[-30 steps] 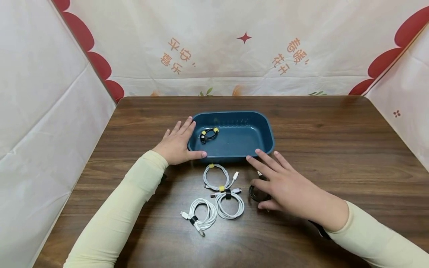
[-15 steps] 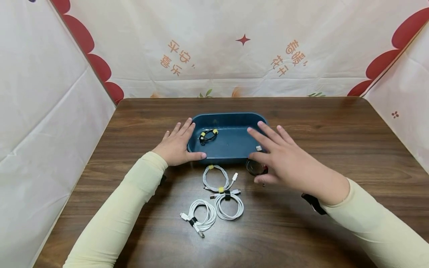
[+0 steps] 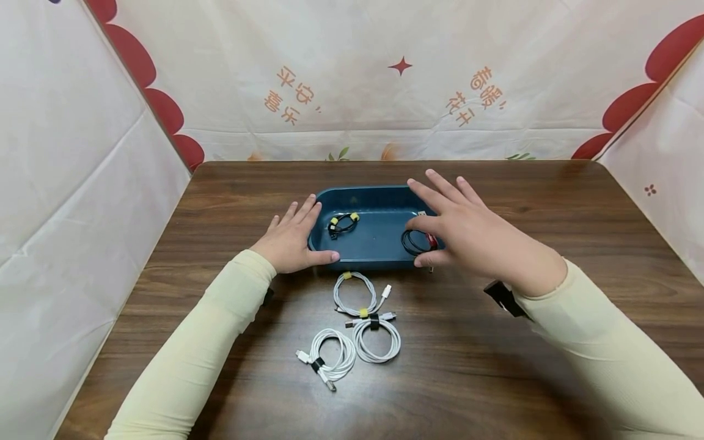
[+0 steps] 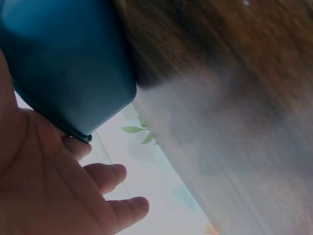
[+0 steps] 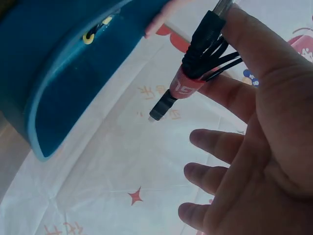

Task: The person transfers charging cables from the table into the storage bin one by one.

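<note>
A black coiled cable (image 3: 415,242) with a red strap (image 5: 185,84) is pinched between the thumb and index finger of my right hand (image 3: 470,235). That hand is above the right side of a blue bin (image 3: 379,264), its other fingers spread. The cable overlaps the bin's right end in the head view. My left hand (image 3: 288,243) rests against the bin's left end, thumb along the front rim and fingers outstretched. A small black cable (image 3: 343,225) with yellow ties lies inside the bin at left.
In front of the bin lie a grey-white coiled cable (image 3: 354,293) with yellow ties, a white cable (image 3: 376,340) with a black strap, and another white cable (image 3: 333,354). Behind the wooden table (image 3: 550,244) hangs a printed white cloth (image 3: 352,79).
My right hand has lifted the black cable off the table and carried it forward, from in front of the bin to over its right side. My left hand has stayed at the bin.
</note>
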The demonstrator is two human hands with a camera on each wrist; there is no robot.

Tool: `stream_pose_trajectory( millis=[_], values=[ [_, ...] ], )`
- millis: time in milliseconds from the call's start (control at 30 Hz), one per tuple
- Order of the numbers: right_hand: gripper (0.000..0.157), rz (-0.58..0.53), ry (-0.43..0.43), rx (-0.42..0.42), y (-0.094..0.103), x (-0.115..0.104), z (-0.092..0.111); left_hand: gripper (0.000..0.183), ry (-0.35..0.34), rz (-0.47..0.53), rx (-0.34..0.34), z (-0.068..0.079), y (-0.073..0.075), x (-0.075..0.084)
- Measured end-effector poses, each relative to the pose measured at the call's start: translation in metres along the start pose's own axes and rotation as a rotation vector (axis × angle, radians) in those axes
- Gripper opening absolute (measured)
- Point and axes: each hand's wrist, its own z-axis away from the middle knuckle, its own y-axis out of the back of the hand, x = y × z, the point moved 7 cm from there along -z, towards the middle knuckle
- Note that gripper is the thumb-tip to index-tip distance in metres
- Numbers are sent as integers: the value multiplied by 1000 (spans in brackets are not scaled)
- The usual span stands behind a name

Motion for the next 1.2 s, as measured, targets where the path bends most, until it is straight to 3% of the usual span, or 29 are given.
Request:
stream_pose_trajectory(
  millis=[433,1200],
  values=[
    [48,-65,-56,-183,-6,14,-42,114,-7,4,-5,1,0,-2],
    [50,-8,10,-273,-34,25,-103,110,1,16,-2,-1,0,-1]
  ],
)
